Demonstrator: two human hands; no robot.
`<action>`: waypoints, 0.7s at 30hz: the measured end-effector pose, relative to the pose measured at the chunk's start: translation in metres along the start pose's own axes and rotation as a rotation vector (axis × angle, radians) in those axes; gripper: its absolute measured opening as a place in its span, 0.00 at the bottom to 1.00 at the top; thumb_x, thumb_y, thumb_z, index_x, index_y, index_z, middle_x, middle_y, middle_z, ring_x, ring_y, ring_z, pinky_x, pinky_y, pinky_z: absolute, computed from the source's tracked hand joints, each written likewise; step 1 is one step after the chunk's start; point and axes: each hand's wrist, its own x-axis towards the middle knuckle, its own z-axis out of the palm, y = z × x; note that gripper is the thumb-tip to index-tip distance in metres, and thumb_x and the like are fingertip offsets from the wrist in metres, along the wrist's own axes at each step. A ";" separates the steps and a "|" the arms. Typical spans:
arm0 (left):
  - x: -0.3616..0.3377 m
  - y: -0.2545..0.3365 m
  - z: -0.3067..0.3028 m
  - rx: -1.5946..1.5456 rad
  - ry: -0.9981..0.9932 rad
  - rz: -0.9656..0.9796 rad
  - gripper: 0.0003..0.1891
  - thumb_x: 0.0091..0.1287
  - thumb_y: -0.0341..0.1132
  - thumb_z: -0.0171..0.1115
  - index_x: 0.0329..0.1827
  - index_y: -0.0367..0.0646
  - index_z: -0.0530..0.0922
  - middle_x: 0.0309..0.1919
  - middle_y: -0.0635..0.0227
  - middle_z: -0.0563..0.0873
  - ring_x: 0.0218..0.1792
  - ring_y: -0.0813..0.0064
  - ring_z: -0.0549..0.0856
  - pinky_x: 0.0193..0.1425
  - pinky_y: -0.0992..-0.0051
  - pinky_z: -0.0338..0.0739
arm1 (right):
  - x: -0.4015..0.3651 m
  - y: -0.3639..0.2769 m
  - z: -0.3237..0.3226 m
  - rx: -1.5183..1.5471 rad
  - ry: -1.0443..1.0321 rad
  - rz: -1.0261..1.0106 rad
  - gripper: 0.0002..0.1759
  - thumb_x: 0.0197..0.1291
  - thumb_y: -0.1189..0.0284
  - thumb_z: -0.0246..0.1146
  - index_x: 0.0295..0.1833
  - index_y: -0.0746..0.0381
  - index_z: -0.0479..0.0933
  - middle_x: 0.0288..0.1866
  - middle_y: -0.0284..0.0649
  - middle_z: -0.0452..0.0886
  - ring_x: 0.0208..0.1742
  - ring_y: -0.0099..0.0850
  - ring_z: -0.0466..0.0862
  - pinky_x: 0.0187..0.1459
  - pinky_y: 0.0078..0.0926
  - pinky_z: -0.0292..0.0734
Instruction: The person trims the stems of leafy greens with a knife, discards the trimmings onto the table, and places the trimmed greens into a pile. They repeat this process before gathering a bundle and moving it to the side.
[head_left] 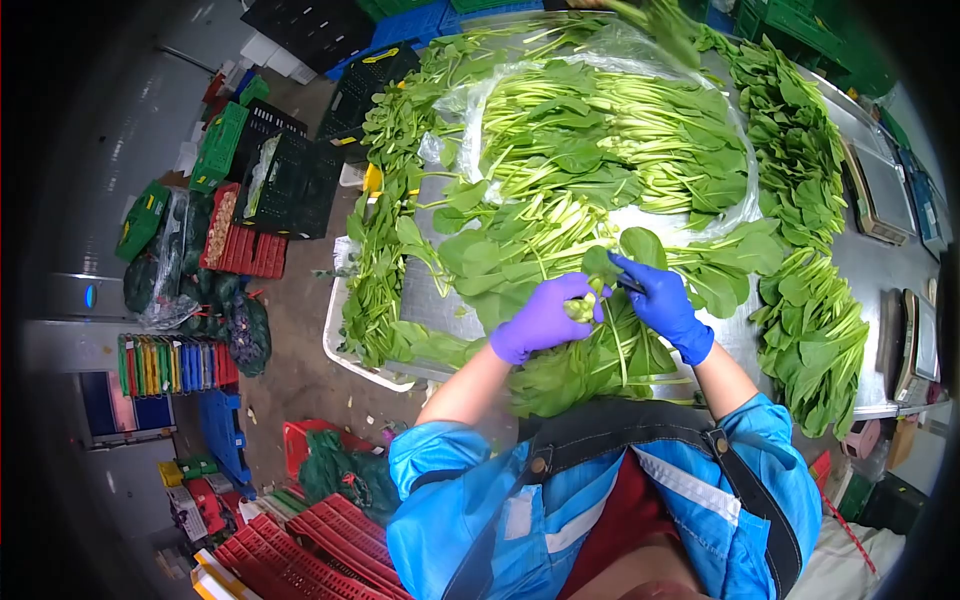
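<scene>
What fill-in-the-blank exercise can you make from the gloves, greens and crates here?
The left hand wears a ____ glove.
The right hand wears a ____ glove.
The leafy greens mid-table lie on a see-through ____ sheet.
The slatted crates at the picture's bottom left are ____.

Missing words: purple; blue; plastic; red.

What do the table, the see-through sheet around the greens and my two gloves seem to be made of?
The table looks like metal, probably stainless steel: grey with a dull sheen. The sheet seems to be thin, glossy plastic: clear and crinkled. The purple glove and blue glove look like smooth rubber, perhaps nitrile or latex, thin and close-fitting.
</scene>
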 end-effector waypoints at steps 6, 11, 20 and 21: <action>-0.008 0.015 0.000 0.129 0.023 0.024 0.07 0.46 0.24 0.62 0.30 0.42 0.78 0.37 0.66 0.82 0.42 0.70 0.82 0.50 0.73 0.75 | 0.005 0.001 0.010 -0.156 -0.095 -0.042 0.30 0.47 0.78 0.62 0.61 0.52 0.74 0.36 0.46 0.82 0.35 0.45 0.82 0.38 0.36 0.78; -0.013 0.013 -0.010 0.214 0.132 0.149 0.07 0.46 0.25 0.62 0.29 0.44 0.78 0.32 0.68 0.83 0.38 0.70 0.82 0.46 0.73 0.76 | 0.005 0.013 0.005 0.200 -0.115 0.154 0.22 0.56 0.71 0.64 0.57 0.60 0.76 0.35 0.45 0.84 0.33 0.33 0.84 0.37 0.27 0.77; -0.024 -0.020 -0.034 0.629 0.306 0.058 0.08 0.44 0.28 0.65 0.29 0.43 0.79 0.42 0.60 0.84 0.55 0.55 0.80 0.52 0.68 0.77 | -0.001 0.007 0.012 0.403 -0.173 0.414 0.16 0.60 0.66 0.64 0.51 0.63 0.80 0.34 0.40 0.85 0.34 0.20 0.81 0.38 0.22 0.76; -0.023 -0.016 -0.028 0.639 0.285 0.028 0.09 0.44 0.28 0.65 0.30 0.43 0.79 0.47 0.58 0.82 0.57 0.52 0.79 0.54 0.67 0.76 | 0.002 0.002 0.015 0.444 -0.170 0.398 0.16 0.60 0.66 0.64 0.50 0.63 0.81 0.35 0.40 0.85 0.34 0.20 0.81 0.38 0.22 0.76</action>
